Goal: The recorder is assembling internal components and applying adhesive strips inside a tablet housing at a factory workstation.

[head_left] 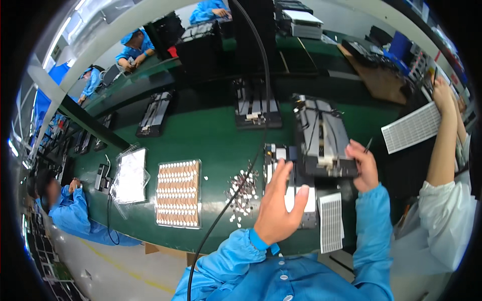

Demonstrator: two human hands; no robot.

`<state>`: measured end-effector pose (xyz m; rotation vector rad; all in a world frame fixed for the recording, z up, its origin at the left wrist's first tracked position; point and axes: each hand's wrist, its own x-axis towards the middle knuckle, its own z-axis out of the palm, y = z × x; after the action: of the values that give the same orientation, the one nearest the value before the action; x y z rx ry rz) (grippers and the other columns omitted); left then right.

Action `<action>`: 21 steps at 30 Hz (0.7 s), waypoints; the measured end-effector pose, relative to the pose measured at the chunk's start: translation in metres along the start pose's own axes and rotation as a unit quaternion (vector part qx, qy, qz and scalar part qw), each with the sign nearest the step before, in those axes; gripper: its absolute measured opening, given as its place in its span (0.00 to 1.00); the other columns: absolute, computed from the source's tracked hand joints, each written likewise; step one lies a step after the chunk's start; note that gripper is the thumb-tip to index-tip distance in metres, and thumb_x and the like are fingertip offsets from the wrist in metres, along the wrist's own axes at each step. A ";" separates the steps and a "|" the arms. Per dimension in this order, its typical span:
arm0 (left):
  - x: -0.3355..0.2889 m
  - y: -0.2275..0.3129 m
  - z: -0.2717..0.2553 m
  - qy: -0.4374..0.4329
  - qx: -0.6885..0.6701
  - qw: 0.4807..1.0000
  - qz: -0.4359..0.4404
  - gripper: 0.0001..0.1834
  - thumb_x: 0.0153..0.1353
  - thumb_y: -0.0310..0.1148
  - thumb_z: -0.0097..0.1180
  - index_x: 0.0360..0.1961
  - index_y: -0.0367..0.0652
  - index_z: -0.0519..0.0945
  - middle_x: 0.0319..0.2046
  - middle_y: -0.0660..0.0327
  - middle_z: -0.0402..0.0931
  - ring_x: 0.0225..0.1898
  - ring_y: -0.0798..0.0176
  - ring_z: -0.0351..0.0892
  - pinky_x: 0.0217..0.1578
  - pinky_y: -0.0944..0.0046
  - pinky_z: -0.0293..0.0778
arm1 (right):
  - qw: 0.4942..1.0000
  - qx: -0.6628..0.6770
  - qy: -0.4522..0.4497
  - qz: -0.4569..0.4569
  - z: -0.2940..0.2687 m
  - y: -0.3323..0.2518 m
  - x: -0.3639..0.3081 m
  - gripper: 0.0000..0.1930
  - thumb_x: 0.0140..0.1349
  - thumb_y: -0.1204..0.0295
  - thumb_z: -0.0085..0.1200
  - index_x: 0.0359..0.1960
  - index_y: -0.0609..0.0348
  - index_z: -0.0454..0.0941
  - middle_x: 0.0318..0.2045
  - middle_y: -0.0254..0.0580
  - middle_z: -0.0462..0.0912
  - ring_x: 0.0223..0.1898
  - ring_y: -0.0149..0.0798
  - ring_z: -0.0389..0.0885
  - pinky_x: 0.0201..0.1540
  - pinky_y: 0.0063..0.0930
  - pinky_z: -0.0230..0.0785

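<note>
My right hand grips the right edge of a black tablet-like device chassis with grey battery-like panels and dark cables. The chassis is tilted and raised over the table. A thin dark tool sticks up by the right fingers; its kind cannot be made out. My left hand is open, fingers spread, above a second, similar chassis lying on the table. That lower chassis is partly hidden by the left hand and the raised one.
On the green table lie a tray of small white-topped parts, a scattered pile of small pieces, a label sheet and more chassis. A black cable hangs across. A co-worker's arm is at right.
</note>
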<state>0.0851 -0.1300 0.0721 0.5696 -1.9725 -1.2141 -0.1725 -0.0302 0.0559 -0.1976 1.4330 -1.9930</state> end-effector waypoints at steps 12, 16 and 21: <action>-0.057 -0.016 -0.057 -0.025 0.061 0.993 -0.095 0.18 0.63 0.30 0.62 0.52 0.32 0.80 0.55 0.43 0.80 0.54 0.42 0.82 0.56 0.51 0.73 | 0.895 -0.410 0.082 -0.154 -0.062 0.021 0.276 0.23 0.58 0.69 0.61 0.55 0.65 0.79 0.42 0.47 0.86 0.41 0.46 0.86 0.44 0.42 0.79; -0.060 0.000 -0.054 -0.051 0.076 0.996 -0.002 0.15 0.60 0.26 0.63 0.48 0.31 0.82 0.51 0.45 0.82 0.47 0.47 0.85 0.48 0.55 0.77 | 0.655 -0.699 0.170 -0.231 -0.012 -0.025 0.202 0.18 0.65 0.63 0.57 0.52 0.59 0.82 0.45 0.60 0.84 0.49 0.63 0.81 0.51 0.54 0.74; -0.076 0.011 -0.021 -0.168 0.005 0.977 0.130 0.13 0.54 0.19 0.62 0.42 0.30 0.83 0.46 0.45 0.84 0.40 0.50 0.85 0.40 0.57 0.80 | 0.820 -0.508 -0.011 -0.261 0.017 -0.025 0.060 0.15 0.71 0.63 0.52 0.46 0.63 0.80 0.40 0.51 0.86 0.38 0.47 0.86 0.42 0.38 0.76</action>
<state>0.1499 -0.0845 0.0604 0.1064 -2.2496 -1.1929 -0.2213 -0.0751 0.0697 -1.1721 2.4946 -1.3262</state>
